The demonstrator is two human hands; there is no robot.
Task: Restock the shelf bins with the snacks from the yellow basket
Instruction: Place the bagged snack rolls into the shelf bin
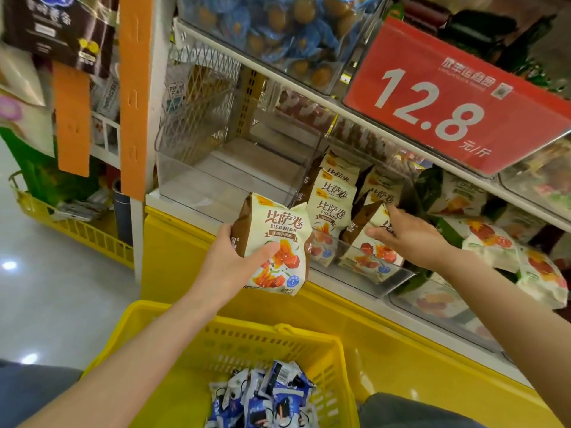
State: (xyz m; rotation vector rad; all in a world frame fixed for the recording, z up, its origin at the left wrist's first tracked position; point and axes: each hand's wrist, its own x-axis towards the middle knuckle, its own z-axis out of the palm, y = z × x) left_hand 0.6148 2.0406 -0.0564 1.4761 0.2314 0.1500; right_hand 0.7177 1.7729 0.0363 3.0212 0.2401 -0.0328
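Note:
My left hand (238, 257) grips a cream and brown snack pack (275, 242) in front of the shelf edge, thumb across its front. My right hand (408, 236) reaches into a clear shelf bin (355, 273) and pinches the top of another cream and brown pack (367, 242) standing among several like packs. To the left stands an empty clear bin (197, 180). Below, the yellow basket (173, 322) holds several blue and white snack packs (265, 396).
A red price sign reading 12.8 (448, 97) hangs on the upper shelf edge. Bins of green and white packs (500, 242) sit to the right. An orange post (136, 88) and a second yellow basket (77, 230) stand at the left. Yellow shelf base (173, 257) below.

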